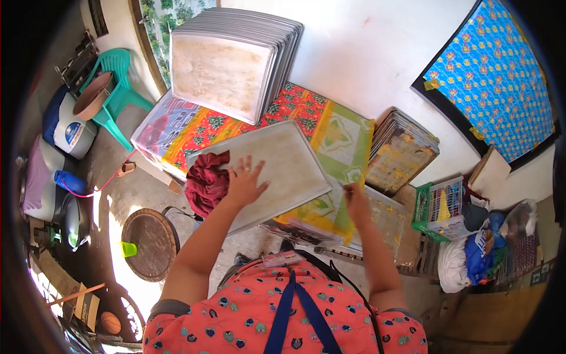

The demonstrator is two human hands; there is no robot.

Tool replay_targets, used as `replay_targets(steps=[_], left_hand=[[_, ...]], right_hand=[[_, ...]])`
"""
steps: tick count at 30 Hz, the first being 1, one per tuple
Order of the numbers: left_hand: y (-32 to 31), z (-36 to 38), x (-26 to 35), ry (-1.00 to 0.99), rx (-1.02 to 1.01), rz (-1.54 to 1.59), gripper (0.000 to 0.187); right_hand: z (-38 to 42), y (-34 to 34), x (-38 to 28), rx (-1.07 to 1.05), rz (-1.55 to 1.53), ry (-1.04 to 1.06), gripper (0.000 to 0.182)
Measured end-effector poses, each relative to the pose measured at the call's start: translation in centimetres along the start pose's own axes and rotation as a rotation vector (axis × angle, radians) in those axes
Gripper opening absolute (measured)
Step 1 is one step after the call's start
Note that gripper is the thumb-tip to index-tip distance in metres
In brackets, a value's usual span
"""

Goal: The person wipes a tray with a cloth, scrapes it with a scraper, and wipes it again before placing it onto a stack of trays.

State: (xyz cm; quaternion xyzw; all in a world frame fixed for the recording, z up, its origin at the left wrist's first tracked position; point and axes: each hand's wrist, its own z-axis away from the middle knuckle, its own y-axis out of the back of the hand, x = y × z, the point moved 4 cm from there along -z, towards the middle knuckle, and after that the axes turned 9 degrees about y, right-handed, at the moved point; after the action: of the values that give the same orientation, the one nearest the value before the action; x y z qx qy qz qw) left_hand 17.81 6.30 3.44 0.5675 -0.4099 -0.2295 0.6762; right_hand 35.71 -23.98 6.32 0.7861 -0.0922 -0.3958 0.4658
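A flat metal baking tray (283, 159) lies at an angle on the cloth-covered table, its near edge jutting toward me. My left hand (244, 183) rests flat on the tray with its fingers spread. Beside that hand, a crumpled maroon cloth (206, 184) covers the tray's left end. Just past the tray's right corner is my right hand (356, 203), above the yellow-green table cover (339, 138). Its fingers look curled together, slightly blurred, and whatever they may hold is hidden.
A tall stack of trays (221, 71) stands at the table's back. More stained trays (401, 156) lean by the wall at right, with another tray (383, 221) lower down. Crates (439, 203) and bags sit farther right. A round wooden stool (150, 245) and green chair (118, 88) are left.
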Motion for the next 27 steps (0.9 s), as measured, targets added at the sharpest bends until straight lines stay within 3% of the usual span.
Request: replay_targets(steps=[1, 3, 4, 7, 14, 20, 23, 27], left_hand=[[-1.3, -0.9, 1.5, -0.047, -0.036, 0.030, 0.072], [-3.8, -2.3, 3.4, -0.026, -0.054, 0.017, 0.067], [-4.7, -2.7, 3.8, 0.018, -0.047, 0.004, 0.067], [-6.8, -3.6, 3.2, 0.122, -0.159, -0.105, 0.069], [-7.0, -3.9, 3.6, 0.133, -0.170, -0.162, 0.070], [-6.6, -4.0, 3.8, 0.141, -0.211, -0.186, 0.070], [-6.6, -4.3, 3.7, 0.139, -0.216, -0.172, 0.070], [-6.4, -4.5, 3.8, 0.154, -0.248, -0.165, 0.070]], right_hand=[[0.1, -1.1, -1.6, -0.150, 0.150, -0.075, 0.016], [0.5, -3.7, -2.1, 0.044, -0.006, 0.476, 0.018], [0.7, -5.0, -2.2, -0.134, 0.088, 0.513, 0.021], [1.8, -7.8, -1.2, -0.266, 0.306, 0.678, 0.022], [-2.5, -10.4, 1.3, -0.371, 0.212, 0.674, 0.048], [-12.4, -15.2, -0.4, -0.310, 0.220, 0.657, 0.045], [-11.3, -14.7, -0.5, -0.433, 0.229, 0.618, 0.045], [-6.5, -12.5, 0.5, -0.429, 0.245, 0.682, 0.043]])
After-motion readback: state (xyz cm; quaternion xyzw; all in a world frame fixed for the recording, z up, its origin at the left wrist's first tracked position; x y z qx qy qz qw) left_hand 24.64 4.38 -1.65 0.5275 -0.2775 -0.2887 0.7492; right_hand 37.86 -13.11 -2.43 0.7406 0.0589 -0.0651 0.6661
